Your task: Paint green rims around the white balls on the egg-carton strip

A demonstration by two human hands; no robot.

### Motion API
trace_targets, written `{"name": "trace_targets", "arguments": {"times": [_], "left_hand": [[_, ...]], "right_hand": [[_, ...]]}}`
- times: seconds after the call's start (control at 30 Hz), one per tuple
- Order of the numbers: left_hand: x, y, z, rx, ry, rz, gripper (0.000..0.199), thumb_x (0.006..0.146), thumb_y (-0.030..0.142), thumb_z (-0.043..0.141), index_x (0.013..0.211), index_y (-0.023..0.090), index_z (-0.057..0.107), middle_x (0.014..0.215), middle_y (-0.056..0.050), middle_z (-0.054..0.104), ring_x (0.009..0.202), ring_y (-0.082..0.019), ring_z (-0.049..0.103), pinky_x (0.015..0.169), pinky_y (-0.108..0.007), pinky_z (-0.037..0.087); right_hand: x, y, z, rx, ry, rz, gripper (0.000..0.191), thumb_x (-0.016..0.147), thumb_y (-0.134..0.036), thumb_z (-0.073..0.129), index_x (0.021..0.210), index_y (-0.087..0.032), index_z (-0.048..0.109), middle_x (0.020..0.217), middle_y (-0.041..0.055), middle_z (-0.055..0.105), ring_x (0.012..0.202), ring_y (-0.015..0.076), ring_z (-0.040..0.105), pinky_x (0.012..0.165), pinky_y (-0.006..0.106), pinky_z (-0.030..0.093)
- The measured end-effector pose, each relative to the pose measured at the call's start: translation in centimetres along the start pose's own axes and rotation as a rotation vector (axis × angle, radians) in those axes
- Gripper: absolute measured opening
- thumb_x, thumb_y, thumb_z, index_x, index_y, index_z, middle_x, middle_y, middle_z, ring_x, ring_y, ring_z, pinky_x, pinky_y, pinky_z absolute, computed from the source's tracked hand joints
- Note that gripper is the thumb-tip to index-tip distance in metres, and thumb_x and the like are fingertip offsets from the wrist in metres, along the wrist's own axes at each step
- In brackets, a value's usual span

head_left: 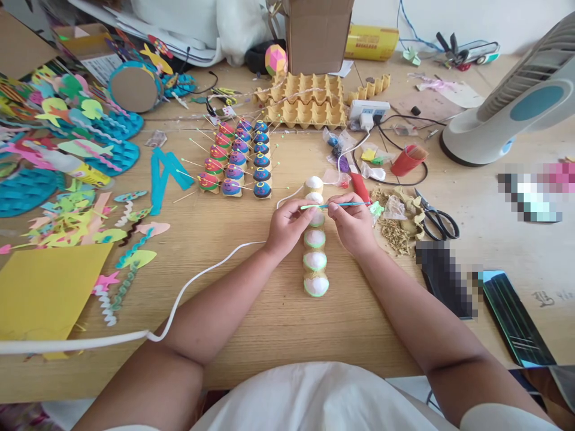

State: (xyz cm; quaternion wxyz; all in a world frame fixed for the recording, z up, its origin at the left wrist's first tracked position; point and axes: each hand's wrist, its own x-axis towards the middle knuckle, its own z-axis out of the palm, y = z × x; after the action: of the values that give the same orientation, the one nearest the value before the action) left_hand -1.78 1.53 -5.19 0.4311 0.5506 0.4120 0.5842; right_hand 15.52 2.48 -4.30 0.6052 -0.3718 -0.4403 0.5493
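A strip of egg-carton cups runs front to back in the middle of the table, its cups topped with white domes. Bright green edging rings several of the nearer domes. Above the strip, my left hand pinches a thin light-green strand, which looks like modelling clay. My right hand grips a slender blue stick between thumb and fingers, its tip pointing left at the strand. Whether tip and strand touch, I cannot tell. A small green lump lies just beyond my right hand.
Painted carton-cup figures with pins stand behind left. Scissors, scraps and a red cup lie right, before a white fan. Egg trays sit at the back. Paper cut-outs cover the left; a white cable crosses the front.
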Motion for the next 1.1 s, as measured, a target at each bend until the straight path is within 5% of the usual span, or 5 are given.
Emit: {"name": "trace_targets", "arguments": {"times": [0.27, 0.63, 1.1], "left_hand": [[-0.13, -0.14, 0.1, -0.026, -0.016, -0.041, 0.026, 0.086, 0.04, 0.088, 0.105, 0.023, 0.087, 0.104, -0.007, 0.085, 0.091, -0.019, 0.074, 0.082, -0.031, 0.057], [0.1, 0.58, 0.11, 0.015, 0.006, -0.008, 0.024, 0.091, 0.046, 0.083, 0.093, 0.023, 0.086, 0.091, -0.004, 0.082, 0.081, -0.017, 0.069, 0.076, -0.029, 0.052], [0.03, 0.16, 0.25, -0.034, -0.003, -0.027, 0.029, 0.088, 0.051, 0.086, 0.097, 0.023, 0.088, 0.099, -0.006, 0.086, 0.09, -0.019, 0.077, 0.082, -0.031, 0.059]], "right_hand": [[-0.05, -0.05, -0.01, 0.021, -0.011, 0.0, 0.043, 0.072, -0.05, 0.1, 0.085, -0.026, 0.066, 0.084, -0.0048, 0.073, 0.074, 0.0104, 0.063, 0.077, 0.028, 0.055], [-0.04, -0.24, 0.09, 0.041, -0.021, 0.008, 0.045, 0.07, -0.051, 0.101, 0.083, -0.026, 0.065, 0.08, -0.0051, 0.07, 0.072, 0.0108, 0.06, 0.072, 0.027, 0.053], [-0.06, -0.38, 0.2, 0.043, -0.012, 0.017, 0.047, 0.067, -0.052, 0.102, 0.081, -0.026, 0.066, 0.078, -0.0056, 0.07, 0.072, 0.0105, 0.06, 0.072, 0.027, 0.052]]}}
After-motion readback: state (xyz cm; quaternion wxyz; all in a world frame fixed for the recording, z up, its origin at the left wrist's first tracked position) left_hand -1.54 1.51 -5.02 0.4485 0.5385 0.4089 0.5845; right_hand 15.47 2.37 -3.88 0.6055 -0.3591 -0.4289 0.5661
